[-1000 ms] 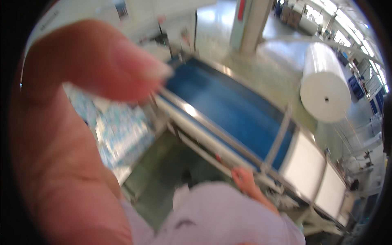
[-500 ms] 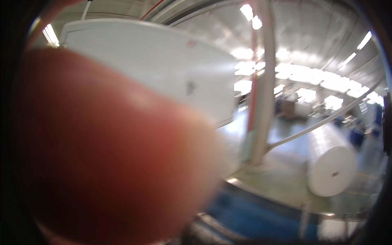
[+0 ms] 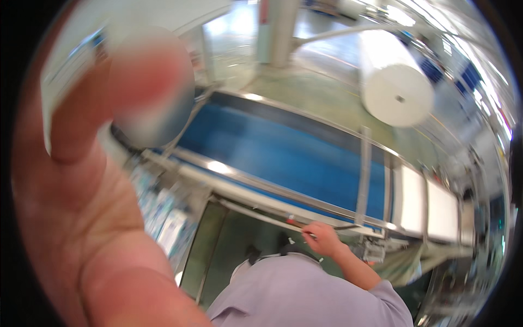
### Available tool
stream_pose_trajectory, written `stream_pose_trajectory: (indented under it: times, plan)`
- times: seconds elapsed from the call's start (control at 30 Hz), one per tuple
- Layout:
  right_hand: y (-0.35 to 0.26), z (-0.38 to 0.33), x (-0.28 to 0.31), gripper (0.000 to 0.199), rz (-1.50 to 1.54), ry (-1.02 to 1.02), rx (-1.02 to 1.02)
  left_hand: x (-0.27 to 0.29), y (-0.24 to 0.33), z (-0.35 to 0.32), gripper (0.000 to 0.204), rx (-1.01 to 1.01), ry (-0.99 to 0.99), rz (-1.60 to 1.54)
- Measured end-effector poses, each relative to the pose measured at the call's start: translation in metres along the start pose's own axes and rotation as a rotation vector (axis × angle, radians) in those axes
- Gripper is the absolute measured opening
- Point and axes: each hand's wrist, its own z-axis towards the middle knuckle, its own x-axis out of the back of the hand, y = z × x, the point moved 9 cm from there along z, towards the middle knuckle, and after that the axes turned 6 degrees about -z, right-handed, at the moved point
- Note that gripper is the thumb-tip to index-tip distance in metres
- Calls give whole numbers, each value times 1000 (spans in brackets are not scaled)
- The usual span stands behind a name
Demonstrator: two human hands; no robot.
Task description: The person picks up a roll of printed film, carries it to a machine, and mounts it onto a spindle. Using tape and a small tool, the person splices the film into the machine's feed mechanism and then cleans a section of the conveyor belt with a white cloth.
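Fingers (image 3: 81,120) of left hand (image 3: 109,223) half-curled, foreground, blurred; hold indeterminable. Right hand (image 3: 324,240) loosely curled, grip unclear, beside smooth blue conveyor belt (image 3: 261,155) with straight metal rail (image 3: 220,167).

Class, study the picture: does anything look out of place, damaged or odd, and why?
Yes: the left hand looms large and blurred, oddly hiding much of the view's left side. A pale round shape shows by its fingers; I cannot tell what it is.
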Motion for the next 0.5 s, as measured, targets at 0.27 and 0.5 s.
stream_pose_trajectory:
  times: [0.27, 0.5]
  plan:
    - [127, 6, 71, 9, -216, 195, -252, -326, -111, -182, 39, 520, -686, -324]
    - [215, 14, 84, 17, -296, 85, -398, -469, -156, -415, 37, 1118, -1226, -22]
